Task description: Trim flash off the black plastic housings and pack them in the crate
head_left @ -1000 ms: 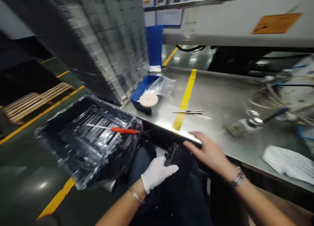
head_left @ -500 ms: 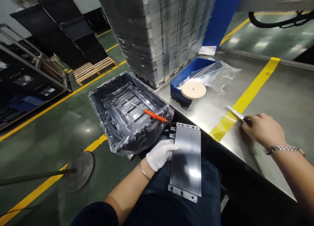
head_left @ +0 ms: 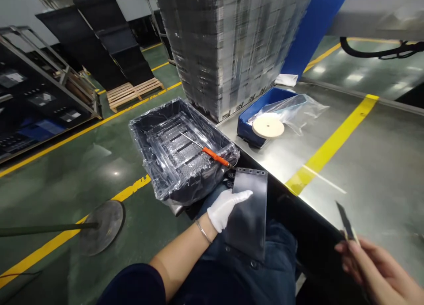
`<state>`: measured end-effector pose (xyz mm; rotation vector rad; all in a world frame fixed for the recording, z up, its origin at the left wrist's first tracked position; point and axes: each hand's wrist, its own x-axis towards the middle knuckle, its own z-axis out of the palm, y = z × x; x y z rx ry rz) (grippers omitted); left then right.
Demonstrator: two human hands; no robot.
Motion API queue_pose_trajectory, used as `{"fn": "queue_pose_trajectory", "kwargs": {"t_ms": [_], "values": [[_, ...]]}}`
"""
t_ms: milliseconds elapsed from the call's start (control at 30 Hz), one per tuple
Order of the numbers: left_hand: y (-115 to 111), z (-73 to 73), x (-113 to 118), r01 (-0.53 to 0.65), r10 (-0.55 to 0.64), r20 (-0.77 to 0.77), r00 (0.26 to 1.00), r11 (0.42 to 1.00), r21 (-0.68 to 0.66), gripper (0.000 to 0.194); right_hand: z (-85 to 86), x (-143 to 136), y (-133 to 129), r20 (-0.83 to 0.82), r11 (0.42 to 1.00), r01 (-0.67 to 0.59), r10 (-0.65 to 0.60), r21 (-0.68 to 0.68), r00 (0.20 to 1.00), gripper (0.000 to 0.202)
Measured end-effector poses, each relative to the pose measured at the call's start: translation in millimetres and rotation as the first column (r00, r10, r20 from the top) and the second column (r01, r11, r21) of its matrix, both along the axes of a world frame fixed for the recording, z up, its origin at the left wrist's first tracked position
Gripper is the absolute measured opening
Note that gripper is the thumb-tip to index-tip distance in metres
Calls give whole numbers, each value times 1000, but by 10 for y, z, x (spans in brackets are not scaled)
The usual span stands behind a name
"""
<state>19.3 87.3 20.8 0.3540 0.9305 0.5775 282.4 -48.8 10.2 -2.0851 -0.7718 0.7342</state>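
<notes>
My left hand (head_left: 225,209), in a white glove, grips the left edge of a flat rectangular metal plate (head_left: 250,221), its thumb lying across the face. The plate rests tilted over my lap and has strips with holes at both ends; small tabs stick out at its upper left. Bare and closed, my right hand (head_left: 374,267) holds a utility knife (head_left: 346,223) at the bench's front edge, its dark blade pointing up. An orange-handled screwdriver (head_left: 215,157) lies across the rim of a black crate (head_left: 185,188) lined with clear plastic, just beyond the plate.
On the metal bench (head_left: 374,163), a blue bin (head_left: 247,128) holds a clear plastic bag (head_left: 304,108) and a round beige disc (head_left: 268,126). Yellow tape (head_left: 334,137) crosses the bench. A wrapped stack (head_left: 228,53) rises behind; a round stand base (head_left: 102,227) is on the floor.
My right hand has moved back toward me from the yellow tape, lifting the knife off the bench and turning its blade upward. The plate has tilted and looks darker; my left thumb reaches farther across it.
</notes>
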Motion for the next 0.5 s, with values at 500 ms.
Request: {"fn": "queue_pose_trajectory", "kwargs": {"t_ms": [500], "values": [[-332,-143,-31,-102,112,186,976,993,-62,44,209,-1022,-51,505,627,-572,309,529,806,19]]}}
